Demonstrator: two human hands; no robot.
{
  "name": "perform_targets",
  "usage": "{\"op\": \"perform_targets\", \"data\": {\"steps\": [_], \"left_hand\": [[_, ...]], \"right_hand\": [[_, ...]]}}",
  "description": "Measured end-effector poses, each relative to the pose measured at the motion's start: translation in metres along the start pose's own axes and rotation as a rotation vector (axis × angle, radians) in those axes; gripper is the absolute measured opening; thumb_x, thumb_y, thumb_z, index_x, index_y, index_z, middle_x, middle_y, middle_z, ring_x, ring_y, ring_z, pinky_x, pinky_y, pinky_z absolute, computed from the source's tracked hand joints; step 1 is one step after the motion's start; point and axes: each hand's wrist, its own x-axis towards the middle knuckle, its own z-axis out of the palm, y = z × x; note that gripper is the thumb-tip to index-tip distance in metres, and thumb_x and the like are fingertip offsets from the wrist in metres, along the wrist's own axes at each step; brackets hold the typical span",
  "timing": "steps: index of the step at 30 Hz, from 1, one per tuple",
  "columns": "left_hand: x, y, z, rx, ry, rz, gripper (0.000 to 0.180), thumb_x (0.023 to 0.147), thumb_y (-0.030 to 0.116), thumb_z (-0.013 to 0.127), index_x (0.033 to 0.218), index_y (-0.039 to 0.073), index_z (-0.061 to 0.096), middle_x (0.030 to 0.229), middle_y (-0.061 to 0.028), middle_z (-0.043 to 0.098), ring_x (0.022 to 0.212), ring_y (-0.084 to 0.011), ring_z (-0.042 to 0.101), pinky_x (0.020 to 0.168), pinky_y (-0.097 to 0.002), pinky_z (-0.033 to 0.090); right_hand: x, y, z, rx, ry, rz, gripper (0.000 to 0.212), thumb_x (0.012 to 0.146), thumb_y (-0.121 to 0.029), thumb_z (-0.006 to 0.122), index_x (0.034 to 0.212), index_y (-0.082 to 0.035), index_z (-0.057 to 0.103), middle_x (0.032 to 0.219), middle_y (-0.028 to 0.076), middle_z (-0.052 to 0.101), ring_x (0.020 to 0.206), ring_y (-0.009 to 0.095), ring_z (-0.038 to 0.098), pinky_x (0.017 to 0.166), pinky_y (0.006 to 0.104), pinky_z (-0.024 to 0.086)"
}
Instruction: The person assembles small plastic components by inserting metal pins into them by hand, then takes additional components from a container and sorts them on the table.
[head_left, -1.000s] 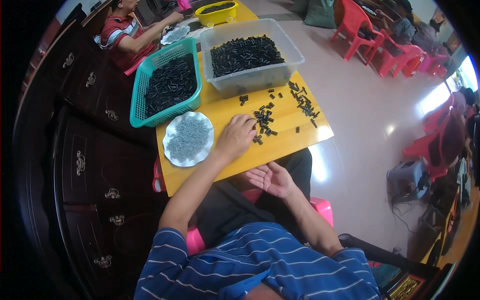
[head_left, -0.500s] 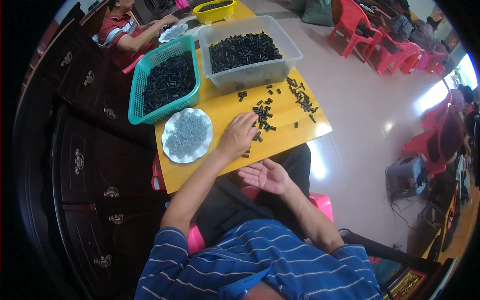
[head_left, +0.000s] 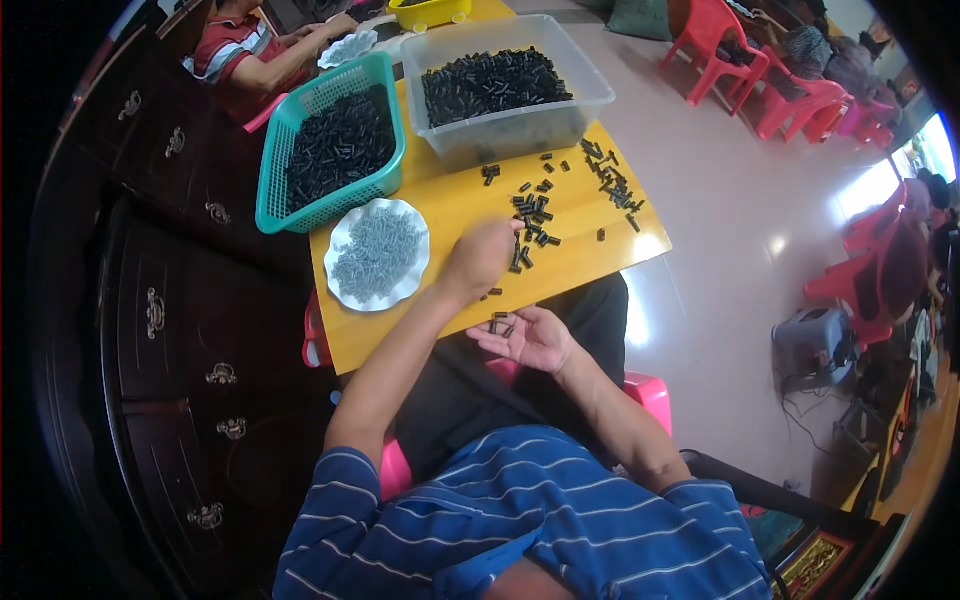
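My left hand (head_left: 483, 260), smeared by motion, is over the yellow tabletop beside a loose cluster of small black cylindrical pieces (head_left: 532, 207). Its fingertips reach toward the near end of the cluster, and whether they grip a piece cannot be made out. Palm up at the table's near edge, my right hand (head_left: 540, 342) holds several black pieces (head_left: 502, 328) lying on its slightly curled fingers. Left of my left hand sits a white scalloped plate (head_left: 338, 291) heaped with small, clear greyish parts (head_left: 377, 252).
A teal basket (head_left: 268, 205) and a translucent bin (head_left: 500, 140) hold many black pieces at the back. More pieces (head_left: 612, 185) lie along the table's right edge. Dark drawers (head_left: 180, 330) flank the left. Another person (head_left: 250, 55) works at the far left.
Several black pieces now rest on my right hand's fingers, which were bare before. My left hand has drawn slightly nearer from the cluster. The whole view has shifted a little.
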Motion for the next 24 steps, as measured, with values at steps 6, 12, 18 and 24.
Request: {"op": "perform_targets", "data": {"steps": [6,12,18,24], "left_hand": [[-0.02,0.007,-0.001,-0.097,-0.011,-0.031,0.022,0.095,0.007,0.053,0.112,-0.001,0.063,0.105,-0.0183,0.069,0.1,-0.036,0.065,0.089,-0.0443,0.051],[-0.042,0.016,-0.003,-0.173,-0.043,-0.036,0.024,0.097,0.012,0.051,0.114,-0.002,0.063,0.102,-0.0166,0.069,0.096,-0.0322,0.067,0.087,-0.0385,0.053],[-0.055,0.035,0.002,-0.255,-0.084,-0.095,0.026,0.099,0.015,0.052,0.115,-0.002,0.063,0.098,-0.0161,0.069,0.092,-0.0306,0.068,0.083,-0.0376,0.053],[-0.062,0.048,0.015,-0.267,-0.132,0.007,0.024,0.097,0.013,0.053,0.113,-0.001,0.064,0.101,-0.0174,0.069,0.095,-0.0331,0.067,0.086,-0.0394,0.053]], "right_hand": [[-0.004,0.0,0.011,-0.058,-0.01,-0.011,0.053,0.106,-0.027,0.03,0.136,0.015,0.042,0.136,0.032,0.051,0.134,0.051,0.043,0.112,0.056,0.039],[-0.003,-0.003,0.01,-0.001,0.096,0.033,0.05,0.106,-0.025,0.027,0.129,0.017,0.043,0.136,0.033,0.05,0.132,0.051,0.045,0.113,0.0568,0.038],[0.001,-0.01,-0.015,0.012,-0.032,0.057,0.042,0.106,-0.025,0.027,0.125,0.006,0.047,0.128,0.027,0.056,0.123,0.045,0.055,0.11,0.0549,0.042],[0.004,-0.012,-0.025,0.098,-0.154,0.007,0.036,0.107,-0.024,0.029,0.131,-0.011,0.052,0.126,0.013,0.061,0.118,0.03,0.061,0.103,0.0496,0.05]]}}
